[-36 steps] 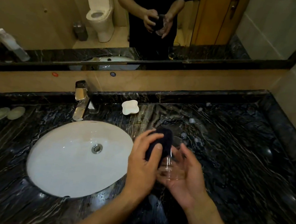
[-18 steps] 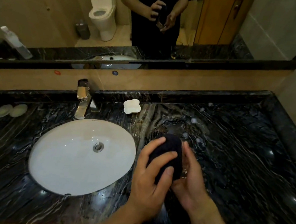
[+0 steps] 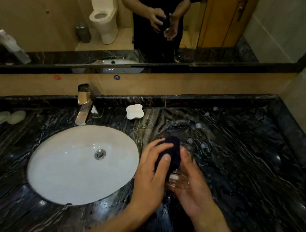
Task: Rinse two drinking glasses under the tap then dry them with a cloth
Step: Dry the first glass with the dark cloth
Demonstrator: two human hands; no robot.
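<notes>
Over the dark marble counter, just right of the sink, my right hand grips a clear drinking glass lying on its side, its base toward me. My left hand holds a dark cloth bunched against the glass, fingers curled over it. The cloth covers much of the glass. A second clear glass stands on the counter just behind my hands, faint against the marble. The tap stands behind the white oval sink, with no water running.
A white soap dish sits behind the sink to the right. Two pale round soaps lie at the far left. A mirror spans the wall and reflects a toilet, a bin and a wooden door. A raised marble edge bounds the counter's right side.
The glass has turned in my right hand so more of its base end shows below the cloth. My left hand has shifted the cloth slightly up along it.
</notes>
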